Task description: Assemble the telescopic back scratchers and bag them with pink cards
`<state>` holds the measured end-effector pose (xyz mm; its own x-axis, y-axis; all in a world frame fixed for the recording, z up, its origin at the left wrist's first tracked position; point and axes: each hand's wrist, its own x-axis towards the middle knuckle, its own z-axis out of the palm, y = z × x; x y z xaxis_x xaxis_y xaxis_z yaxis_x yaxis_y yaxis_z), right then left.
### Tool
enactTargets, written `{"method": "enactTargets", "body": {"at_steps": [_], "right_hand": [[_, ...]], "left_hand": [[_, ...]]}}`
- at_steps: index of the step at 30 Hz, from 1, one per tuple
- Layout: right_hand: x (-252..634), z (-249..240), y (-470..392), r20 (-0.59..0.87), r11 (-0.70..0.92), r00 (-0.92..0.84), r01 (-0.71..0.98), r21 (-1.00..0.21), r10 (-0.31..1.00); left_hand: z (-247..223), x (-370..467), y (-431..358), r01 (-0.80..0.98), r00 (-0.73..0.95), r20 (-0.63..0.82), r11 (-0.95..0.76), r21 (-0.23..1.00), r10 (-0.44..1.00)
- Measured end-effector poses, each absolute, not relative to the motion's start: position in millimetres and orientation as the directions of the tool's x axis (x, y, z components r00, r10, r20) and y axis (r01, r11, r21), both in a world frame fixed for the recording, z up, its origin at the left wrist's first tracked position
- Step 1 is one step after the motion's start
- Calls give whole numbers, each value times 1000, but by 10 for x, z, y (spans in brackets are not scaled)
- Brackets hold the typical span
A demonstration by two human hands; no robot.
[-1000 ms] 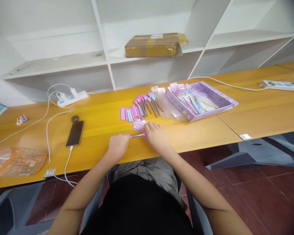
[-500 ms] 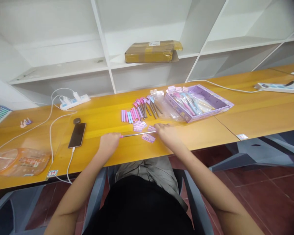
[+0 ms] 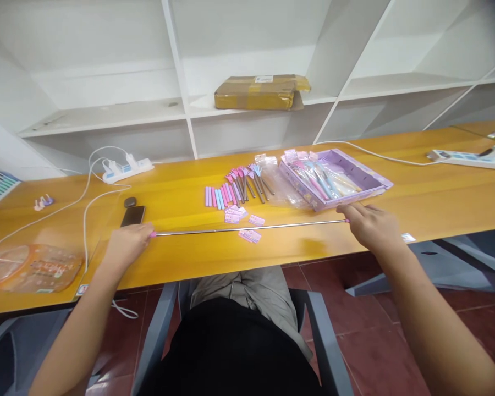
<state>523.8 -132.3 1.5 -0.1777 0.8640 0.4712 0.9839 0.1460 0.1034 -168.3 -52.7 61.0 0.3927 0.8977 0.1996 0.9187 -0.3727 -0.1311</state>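
Note:
A telescopic back scratcher (image 3: 247, 228) stretches in a long thin metal rod across the front of the table. My left hand (image 3: 132, 242) is closed around its pink end, over the near end of a dark phone (image 3: 133, 215). At the other end my right hand (image 3: 367, 223) is closed, with a bit of pink showing at its fingers and the tip hidden. Beyond the rod lie several back scratcher heads on short rods (image 3: 247, 181) in pink, purple and blue. Beside them is a row of coloured handle sleeves (image 3: 218, 197). Small printed cards (image 3: 249, 236) lie around the rod.
A purple box (image 3: 369, 173) of bagged back scratchers stands behind my right hand, next to clear plastic bags (image 3: 282, 184). Power strips (image 3: 127, 170) with white cables, an orange pouch (image 3: 51, 268) and a shelf-top cardboard box (image 3: 253, 93) are also here.
My hands have moved far apart, left hand to the left and right hand to the right. The back scratcher's rod has been drawn out much longer between them.

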Motion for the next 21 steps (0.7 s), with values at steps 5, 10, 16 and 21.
{"method": "enactTargets", "body": {"at_steps": [5,10,16,21], "right_hand": [[5154,-150,-1422,463,182,-224,974,134,858],[5027,-136,-1512,526,218,-190,976,10,829],[4854,2,-1526,485,45,153,927,-373,861],[4801,-59,-1495,355,-112,318,862,-495,879]], "left_hand": [[506,-1690,-501,889,439,166,-399,-224,883],[454,-1779,-512,892,443,158,-416,-176,883],[458,-1742,-607,903,419,125,-399,-159,899],[444,-1658,-620,912,379,41,-365,-188,925]]}}
